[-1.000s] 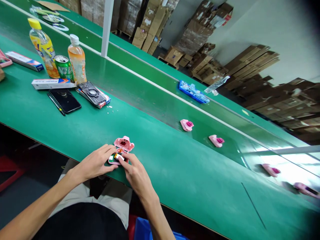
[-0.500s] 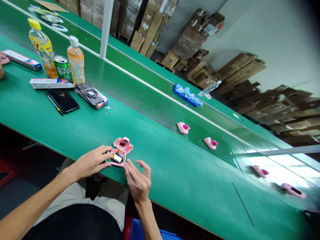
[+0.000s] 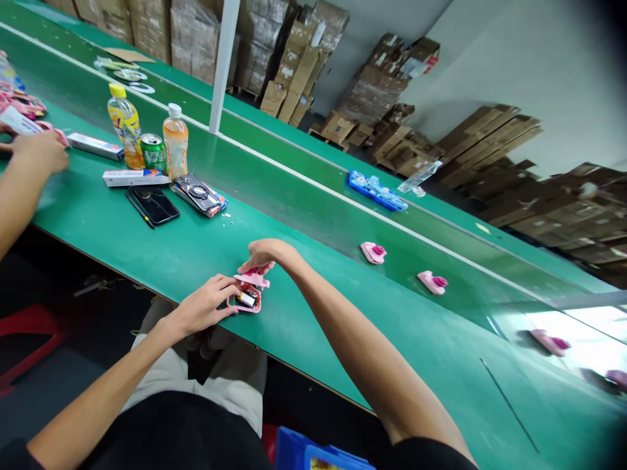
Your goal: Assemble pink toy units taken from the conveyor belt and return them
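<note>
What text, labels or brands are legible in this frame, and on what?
None can be read.
Yellow-capped bottle: printed label, blurred.
Green can: markings too small.
White-capped bottle: label blurred.
Long box beside the phones: print too small.
Cardboard boxes behind: white stickers, unreadable.

The person's two hands, the left hand point(image 3: 208, 305) and the right hand point(image 3: 264, 253), are bare, as are both forearms with no sleeve, watch or ring in view, above light grey-beige shorts point(image 3: 230, 385) and a black top point(image 3: 176, 434) nearest the camera.
</note>
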### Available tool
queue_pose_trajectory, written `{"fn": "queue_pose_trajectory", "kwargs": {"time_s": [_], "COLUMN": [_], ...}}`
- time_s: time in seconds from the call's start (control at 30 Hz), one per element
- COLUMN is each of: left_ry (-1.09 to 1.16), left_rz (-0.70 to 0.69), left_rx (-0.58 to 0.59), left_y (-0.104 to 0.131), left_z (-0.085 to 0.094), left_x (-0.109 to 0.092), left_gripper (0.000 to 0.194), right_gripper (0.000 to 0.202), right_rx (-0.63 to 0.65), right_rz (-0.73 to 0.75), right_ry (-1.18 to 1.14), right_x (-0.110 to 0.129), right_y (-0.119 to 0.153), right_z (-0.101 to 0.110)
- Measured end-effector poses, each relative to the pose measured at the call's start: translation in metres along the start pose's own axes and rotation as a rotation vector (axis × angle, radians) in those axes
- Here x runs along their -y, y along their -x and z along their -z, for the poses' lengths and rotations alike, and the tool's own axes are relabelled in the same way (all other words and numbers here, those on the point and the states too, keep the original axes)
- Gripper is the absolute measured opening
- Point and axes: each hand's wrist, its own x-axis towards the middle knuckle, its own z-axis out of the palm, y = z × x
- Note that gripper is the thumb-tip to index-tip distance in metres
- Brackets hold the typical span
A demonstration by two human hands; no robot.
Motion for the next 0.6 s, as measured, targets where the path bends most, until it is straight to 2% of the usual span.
{"fn": "queue_pose_trajectory", "kwargs": {"time_s": [0.1,0.13,0.2,0.3,0.37,0.5,0.6], "left_ry": [0.400,0.500,0.645,0.824,0.908,0.882,0.893], "left_rz": [0.074,0.097,0.126,0.157,0.168,0.208,0.210], "left_rx": [-0.260,-0.337,-0.436,-0.492,-0.531,-0.518,-0.460], "left_y": [-0.002,-0.005,-0.013,-0.033,-0.048,-0.070,-0.075], "left_z": [0.005,0.006,0.007,0.009,0.012,0.024,0.033], "left_x": [0.000,-0.001,-0.006,-0.023,-0.036,-0.058,-0.065], "left_gripper": [0.042,0.048,0.052,0.053,0.053,0.044,0.045], "right_gripper": [0.034,0.029,0.016,0.023,0.023,0.018,0.017], "right_rx": [0.266,0.314,0.327,0.251,0.229,0.256,0.346], "right_rz": [0.036,0.084,0.243,0.468,0.515,0.624,0.680], "right_ry": [0.102,0.115,0.117,0.102,0.090,0.080,0.116], "right_x": [0.012,0.015,0.023,0.034,0.041,0.054,0.061], "right_y": [0.024,0.032,0.047,0.061,0.066,0.062,0.051], "right_z": [0.037,0.051,0.075,0.100,0.109,0.120,0.128]}}
